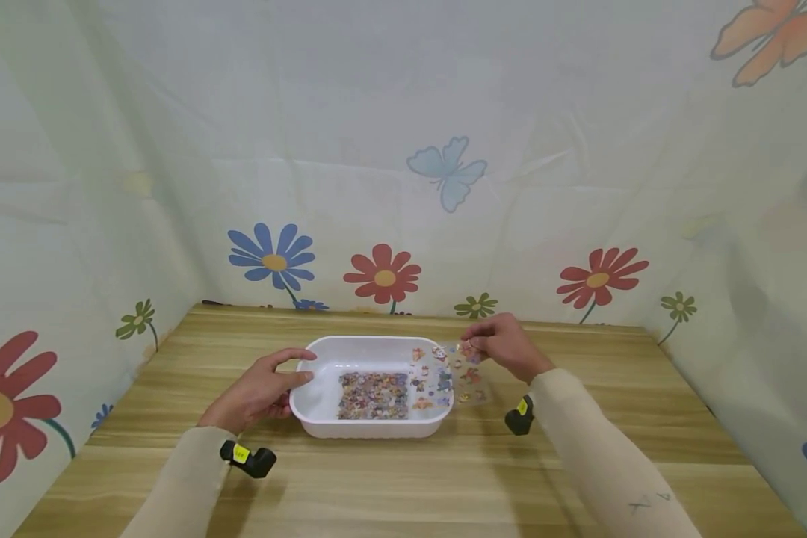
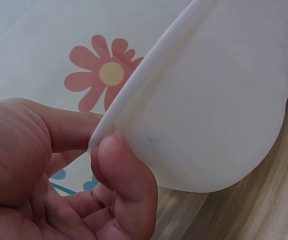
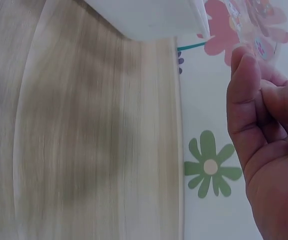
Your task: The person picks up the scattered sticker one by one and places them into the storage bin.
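A white plastic basin (image 1: 319, 403) stands on the wooden table. My left hand (image 1: 262, 388) grips its left rim, and the left wrist view shows the hand's fingers (image 2: 128, 170) pinching the edge. Inside the basin lie sheets of small colourful stickers (image 1: 373, 396). My right hand (image 1: 504, 345) pinches the upper right corner of a clear sticker sheet (image 1: 447, 377) printed with small cartoon figures. That sheet overlaps the basin's right rim in the head view. The right wrist view shows the thumb and fingers of the right hand (image 3: 269, 120) together, with a bit of the transparent sheet above them.
The wood-grain table (image 1: 403, 486) reaches to a flower-printed cloth backdrop (image 1: 376, 187) at the back and both sides. Each wrist carries a small black camera with a yellow label, such as the left camera (image 1: 249, 457).
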Available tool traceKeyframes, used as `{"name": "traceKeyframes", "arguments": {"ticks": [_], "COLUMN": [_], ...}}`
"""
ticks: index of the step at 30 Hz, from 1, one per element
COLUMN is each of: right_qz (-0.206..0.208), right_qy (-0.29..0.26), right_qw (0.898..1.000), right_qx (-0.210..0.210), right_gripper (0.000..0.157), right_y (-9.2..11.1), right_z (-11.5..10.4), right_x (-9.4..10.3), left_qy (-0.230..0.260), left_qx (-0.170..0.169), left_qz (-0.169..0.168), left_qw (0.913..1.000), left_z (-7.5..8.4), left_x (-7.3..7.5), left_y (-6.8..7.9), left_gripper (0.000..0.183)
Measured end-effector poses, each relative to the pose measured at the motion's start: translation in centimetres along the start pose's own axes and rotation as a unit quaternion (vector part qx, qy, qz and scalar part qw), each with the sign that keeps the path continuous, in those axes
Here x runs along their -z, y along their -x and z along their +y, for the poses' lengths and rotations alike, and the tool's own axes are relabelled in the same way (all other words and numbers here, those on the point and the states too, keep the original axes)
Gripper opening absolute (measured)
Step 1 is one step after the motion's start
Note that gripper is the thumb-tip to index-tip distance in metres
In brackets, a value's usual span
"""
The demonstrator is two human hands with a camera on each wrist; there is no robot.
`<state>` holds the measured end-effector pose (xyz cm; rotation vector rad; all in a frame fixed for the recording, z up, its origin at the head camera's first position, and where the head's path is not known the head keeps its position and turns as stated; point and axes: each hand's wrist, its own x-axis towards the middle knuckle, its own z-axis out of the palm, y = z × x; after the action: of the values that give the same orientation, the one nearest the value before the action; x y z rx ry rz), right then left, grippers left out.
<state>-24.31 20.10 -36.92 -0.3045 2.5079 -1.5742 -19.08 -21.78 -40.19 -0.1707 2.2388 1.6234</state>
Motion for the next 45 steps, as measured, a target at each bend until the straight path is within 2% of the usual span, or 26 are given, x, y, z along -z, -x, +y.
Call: {"name": "traceKeyframes", "arguments": {"ticks": [7, 15, 22, 37, 45], "right_qz": [-0.001, -0.006, -0.015, -0.041, -0.046], "right_qy": [0.011, -0.004, -0.009, -0.019, -0.021], "right_qw": [1.0, 1.0, 1.0, 0.999, 0.999], "right_qx": [-0.01, -0.008, -0.001, -0.021, -0.02], "right_gripper": [0.019, 0.017, 0.018, 0.024, 0.022], "right_y": [-0.3, -0.8, -1.2, -2.2, -2.5], "right_z": [-0.8, -1.4, -1.9, -3.1, -3.6], "right_x": [-1.0, -2.2, -3.3, -5.5, -6.7], "left_qy": [0.001, 0.003, 0.003, -0.001, 0.003], "left_qx": [0.003, 0.006, 0.007, 0.006, 0.004], "left_qz": [0.001, 0.003, 0.005, 0.007, 0.005], "left_qw": [1.0, 1.0, 1.0, 1.0, 1.0], "left_z": [0.1, 0.0, 0.1, 0.2, 0.0], "left_x": [0.0, 0.0, -0.1, 0.0, 0.0], "left_y": [0.0, -0.1, -0.2, -0.1, -0.2], "left_gripper": [0.05, 0.049, 0.049, 0.046, 0.047]}}
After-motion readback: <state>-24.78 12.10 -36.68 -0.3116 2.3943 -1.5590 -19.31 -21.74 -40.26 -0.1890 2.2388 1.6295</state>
